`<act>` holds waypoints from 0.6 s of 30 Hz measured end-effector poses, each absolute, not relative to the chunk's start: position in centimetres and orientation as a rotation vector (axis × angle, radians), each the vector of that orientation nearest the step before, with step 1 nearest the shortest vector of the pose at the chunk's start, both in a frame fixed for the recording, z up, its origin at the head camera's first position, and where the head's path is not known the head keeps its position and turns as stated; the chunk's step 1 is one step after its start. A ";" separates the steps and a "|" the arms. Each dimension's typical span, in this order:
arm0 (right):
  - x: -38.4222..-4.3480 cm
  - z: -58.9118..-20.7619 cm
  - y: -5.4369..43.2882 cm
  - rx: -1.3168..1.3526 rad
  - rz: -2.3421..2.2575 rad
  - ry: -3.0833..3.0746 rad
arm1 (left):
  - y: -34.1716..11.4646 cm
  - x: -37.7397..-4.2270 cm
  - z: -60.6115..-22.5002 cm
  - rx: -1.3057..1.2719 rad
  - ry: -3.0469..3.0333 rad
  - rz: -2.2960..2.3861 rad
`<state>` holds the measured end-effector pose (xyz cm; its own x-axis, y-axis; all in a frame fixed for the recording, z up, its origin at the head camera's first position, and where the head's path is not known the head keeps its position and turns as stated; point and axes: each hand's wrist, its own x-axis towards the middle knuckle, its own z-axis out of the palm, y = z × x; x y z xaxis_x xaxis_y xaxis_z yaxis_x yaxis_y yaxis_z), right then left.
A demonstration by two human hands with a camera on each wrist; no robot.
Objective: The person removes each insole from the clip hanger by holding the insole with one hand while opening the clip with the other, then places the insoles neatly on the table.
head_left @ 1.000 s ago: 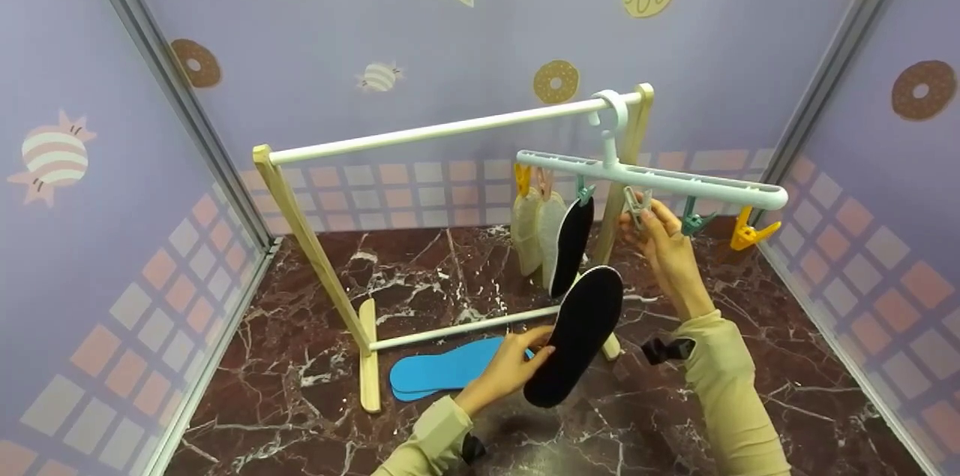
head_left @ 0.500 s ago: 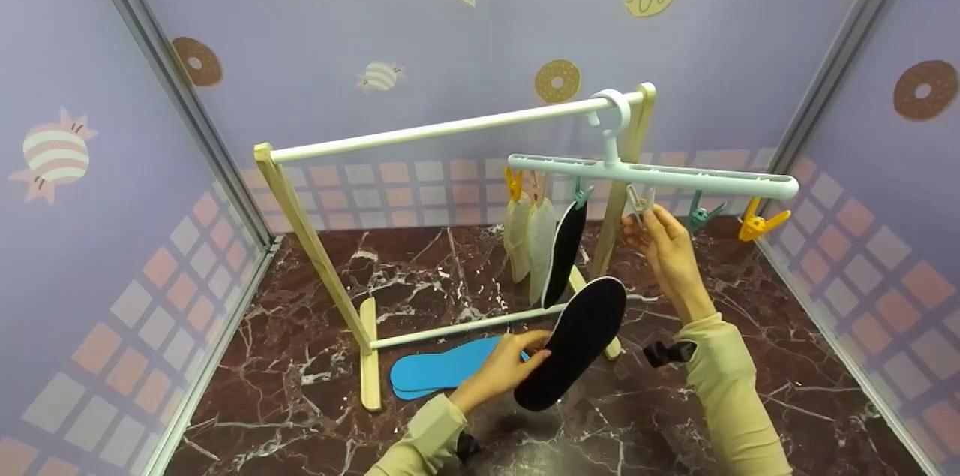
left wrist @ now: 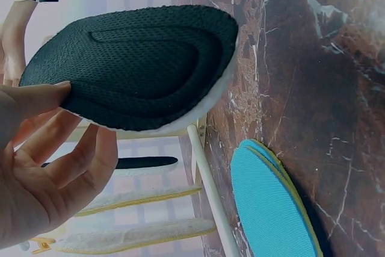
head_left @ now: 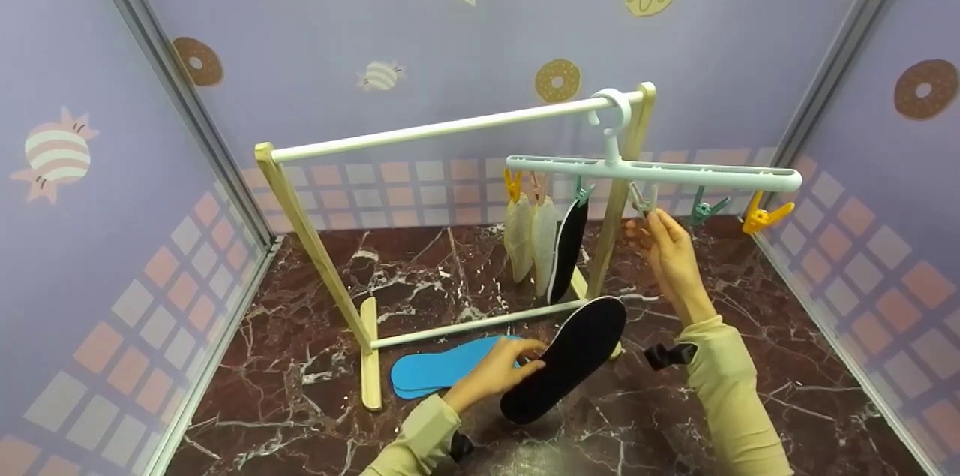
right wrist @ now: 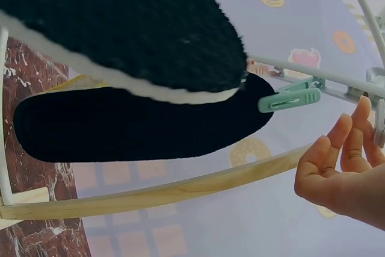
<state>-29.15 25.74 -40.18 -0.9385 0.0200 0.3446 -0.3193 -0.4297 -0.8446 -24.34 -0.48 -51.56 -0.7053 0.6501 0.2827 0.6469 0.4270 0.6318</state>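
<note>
My left hand (head_left: 499,371) pinches a black insole (head_left: 574,356) by its long edge, thumb on the dark face. The insole tilts, its white underside showing in the left wrist view. My right hand (head_left: 675,266) pinches a pale grey clothespin (head_left: 643,200) under the middle of a light blue hanger (head_left: 697,174). In the right wrist view that clothespin is mostly cut off at the edge. Left of it, a green clothespin (right wrist: 290,97) grips another black insole (right wrist: 138,124). Two whitish insoles (head_left: 543,243) hang beyond, from a pink and a yellow clothespin (head_left: 513,185).
The hanger hooks over a white rail on a wooden-ended rack (head_left: 311,251). Right of my right hand dangle a green clothespin (head_left: 705,209) and a yellow-orange one (head_left: 765,217). Blue insoles (head_left: 442,367) lie stacked on the dark marbled surface (head_left: 285,416). Patterned walls stand around.
My left hand has lowered the black insole slightly and tipped it flatter. The hanger has turned a little, its right end shifting rightward. My right hand stays at the grey clothespin.
</note>
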 end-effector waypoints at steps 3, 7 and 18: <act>-29.1 -40.3 25.8 0.404 2.465 -1.548 | -0.6 -24.3 -51.5 1.215 2.643 1.167; -29.0 -40.4 25.9 0.363 2.468 -1.558 | -0.7 -24.4 -51.5 1.223 2.639 1.147; -29.0 -40.4 25.8 0.281 2.451 -1.585 | -1.2 -24.4 -51.7 1.212 2.601 0.997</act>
